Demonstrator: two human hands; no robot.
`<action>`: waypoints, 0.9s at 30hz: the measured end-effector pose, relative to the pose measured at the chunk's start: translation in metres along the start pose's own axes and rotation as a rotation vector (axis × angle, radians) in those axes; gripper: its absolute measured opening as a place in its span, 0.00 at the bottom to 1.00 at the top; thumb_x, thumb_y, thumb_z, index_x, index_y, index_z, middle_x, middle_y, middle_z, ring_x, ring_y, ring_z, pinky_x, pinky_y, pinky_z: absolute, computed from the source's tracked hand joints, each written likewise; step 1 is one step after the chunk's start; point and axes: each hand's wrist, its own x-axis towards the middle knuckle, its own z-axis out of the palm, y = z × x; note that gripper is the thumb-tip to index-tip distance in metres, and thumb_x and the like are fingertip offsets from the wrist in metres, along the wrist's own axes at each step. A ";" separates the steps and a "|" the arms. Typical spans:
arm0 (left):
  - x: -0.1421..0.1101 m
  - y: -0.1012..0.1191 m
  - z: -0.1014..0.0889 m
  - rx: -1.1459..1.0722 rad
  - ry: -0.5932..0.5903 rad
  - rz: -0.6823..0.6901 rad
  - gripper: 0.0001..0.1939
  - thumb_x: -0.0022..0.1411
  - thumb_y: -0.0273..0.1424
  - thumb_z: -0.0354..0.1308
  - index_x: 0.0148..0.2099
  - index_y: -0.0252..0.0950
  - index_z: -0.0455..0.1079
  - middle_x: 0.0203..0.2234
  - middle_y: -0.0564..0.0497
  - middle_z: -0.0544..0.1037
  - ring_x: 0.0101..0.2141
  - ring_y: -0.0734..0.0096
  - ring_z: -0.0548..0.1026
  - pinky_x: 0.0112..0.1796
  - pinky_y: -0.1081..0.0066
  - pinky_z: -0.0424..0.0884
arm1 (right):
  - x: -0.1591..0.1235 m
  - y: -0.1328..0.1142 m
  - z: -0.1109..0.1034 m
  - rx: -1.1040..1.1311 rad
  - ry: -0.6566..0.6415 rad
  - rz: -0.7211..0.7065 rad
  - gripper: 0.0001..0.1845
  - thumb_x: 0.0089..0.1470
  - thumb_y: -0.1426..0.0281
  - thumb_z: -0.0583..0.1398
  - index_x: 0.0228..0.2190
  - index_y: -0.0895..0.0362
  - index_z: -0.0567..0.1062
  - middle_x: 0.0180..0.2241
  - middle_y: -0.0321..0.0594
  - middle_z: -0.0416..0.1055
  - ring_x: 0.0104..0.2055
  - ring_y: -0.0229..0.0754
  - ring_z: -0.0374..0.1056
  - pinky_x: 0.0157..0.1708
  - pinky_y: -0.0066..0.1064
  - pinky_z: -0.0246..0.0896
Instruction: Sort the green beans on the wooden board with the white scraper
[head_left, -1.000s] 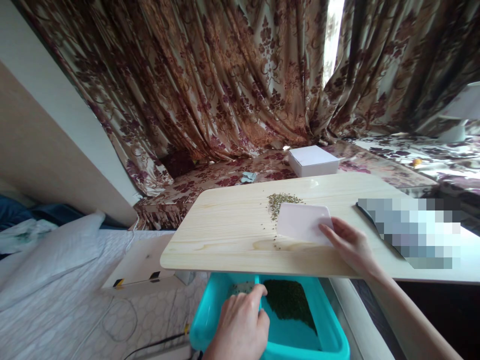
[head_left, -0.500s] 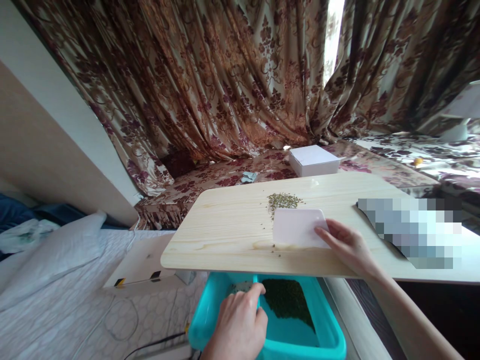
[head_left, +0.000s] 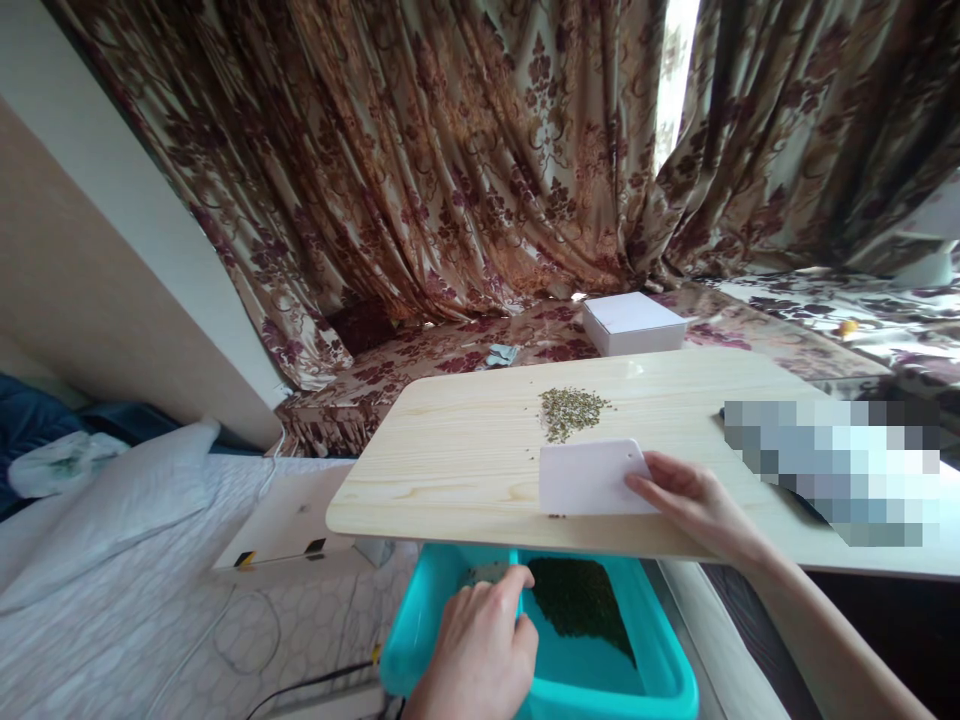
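Scraper (head_left: pixel 589 478), white, pinched at its right end between thumb and fingers of the right hand (head_left: pixel 690 500), now sits closer to the near edge of the tabletop (head_left: pixel 435 450) than a moment ago, baring more of the grain pile (head_left: pixel 574 408) toward the far edge; the stroke seemingly leaves most grains unswept. Tub (head_left: pixel 671 690), turquoise, two-part, lies below that near edge, a dark green granular mass (head_left: pixel 581 600) in its right compartment, pale speckled matter (head_left: pixel 487 573) in its left. Left hand (head_left: pixel 484 640), fingers curled, rests over the divider, its hold uncertain.
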 end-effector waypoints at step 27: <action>-0.002 0.007 0.001 0.042 -0.034 0.004 0.23 0.61 0.28 0.44 0.56 0.46 0.66 0.43 0.49 0.76 0.47 0.60 0.71 0.49 0.65 0.62 | 0.004 0.004 -0.006 0.040 0.563 0.036 0.15 0.43 0.56 0.65 0.31 0.52 0.77 0.35 0.40 0.80 0.39 0.51 0.75 0.36 0.36 0.70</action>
